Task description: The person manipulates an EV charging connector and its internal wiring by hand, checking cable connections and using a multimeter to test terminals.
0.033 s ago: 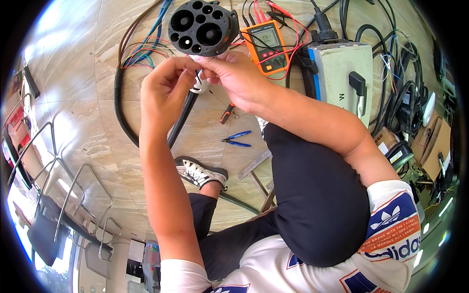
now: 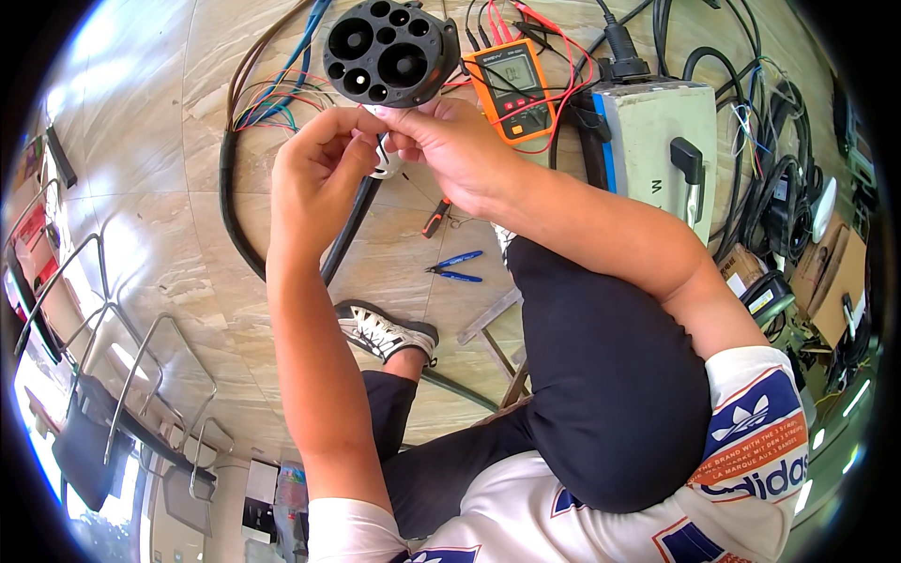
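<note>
A pale marble-patterned floor (image 2: pixel 169 188) carries the gear. A grey box-shaped unit with a black handle (image 2: pixel 657 141) sits beside an orange multimeter (image 2: pixel 511 89). The thick black cable (image 2: pixel 352 225) rises so its round black multi-hole connector (image 2: pixel 389 52) faces up. The left hand (image 2: pixel 314 174) and right hand (image 2: pixel 450 150), fingertips pinched together, grip a small white piece just below it.

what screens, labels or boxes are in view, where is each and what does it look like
Meter screen: small grey rectangular display on the orange and black multimeter, on the floor just beyond the right hand.
Grey case: pale boxy unit with a blue edge and black handle, right of the multimeter.
Cardboard boxes: brown, at the far right among black cables.
Label: small yellow and white tag on a black item, right edge.
</note>
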